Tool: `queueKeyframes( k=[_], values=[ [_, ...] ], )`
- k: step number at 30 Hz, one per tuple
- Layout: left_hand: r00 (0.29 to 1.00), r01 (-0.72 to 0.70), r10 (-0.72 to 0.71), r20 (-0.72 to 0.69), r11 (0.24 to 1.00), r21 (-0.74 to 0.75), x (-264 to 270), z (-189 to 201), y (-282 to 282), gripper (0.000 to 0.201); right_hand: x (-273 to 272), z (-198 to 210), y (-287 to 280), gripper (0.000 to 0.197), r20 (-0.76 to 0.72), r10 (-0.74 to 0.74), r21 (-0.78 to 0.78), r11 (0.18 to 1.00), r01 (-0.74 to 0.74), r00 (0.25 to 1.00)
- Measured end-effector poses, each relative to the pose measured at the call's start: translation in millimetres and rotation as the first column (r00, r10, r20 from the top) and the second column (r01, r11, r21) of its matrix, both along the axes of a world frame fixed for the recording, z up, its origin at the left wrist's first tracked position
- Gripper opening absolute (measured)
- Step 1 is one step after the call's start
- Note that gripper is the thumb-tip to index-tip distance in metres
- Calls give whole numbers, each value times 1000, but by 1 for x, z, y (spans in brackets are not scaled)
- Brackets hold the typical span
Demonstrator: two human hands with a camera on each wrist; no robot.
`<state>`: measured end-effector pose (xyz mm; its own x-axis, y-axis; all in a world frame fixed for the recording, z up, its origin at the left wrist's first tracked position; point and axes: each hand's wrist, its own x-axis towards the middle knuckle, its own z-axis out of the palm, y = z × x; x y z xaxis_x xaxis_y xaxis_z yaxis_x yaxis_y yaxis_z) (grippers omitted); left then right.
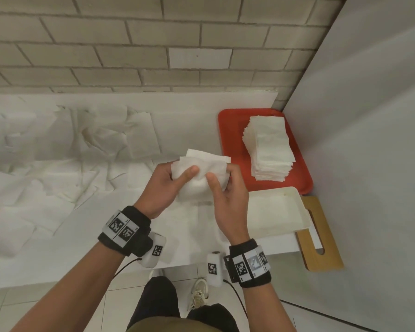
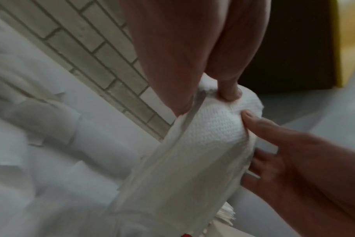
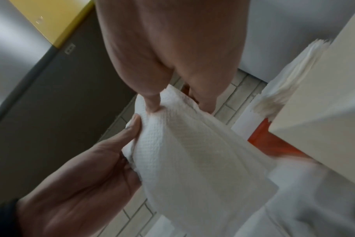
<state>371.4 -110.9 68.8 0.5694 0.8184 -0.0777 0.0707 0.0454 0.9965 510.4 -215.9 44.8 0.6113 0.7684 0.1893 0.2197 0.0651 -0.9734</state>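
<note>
Both hands hold one white embossed paper napkin (image 1: 199,173) in the air above the white worktop (image 1: 58,259): the left hand (image 1: 164,185) pinches its left side, the right hand (image 1: 228,195) its right, just beside the red plastic tray (image 1: 233,149) carrying a stack of folded napkins (image 1: 268,149).

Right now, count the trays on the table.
2: the red tray in the far right corner, carrying the napkin stack, and the white tray directly in front of it. None seems hidden.

Pale brick wall (image 1: 130,44), grey partition (image 1: 369,140), tiled floor (image 1: 120,298).
</note>
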Motion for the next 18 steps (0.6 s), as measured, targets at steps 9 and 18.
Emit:
queueKeyframes(
  k=[9,18],
  values=[
    [997,-13,20,-72,995,96,25,16,-32,90,29,22,-32,8,13,-101,110,989,100,995],
    [996,-68,74,59,992,-103,45,31,-46,70,36,74,-76,12,53,-201,301,937,177,978]
  ],
)
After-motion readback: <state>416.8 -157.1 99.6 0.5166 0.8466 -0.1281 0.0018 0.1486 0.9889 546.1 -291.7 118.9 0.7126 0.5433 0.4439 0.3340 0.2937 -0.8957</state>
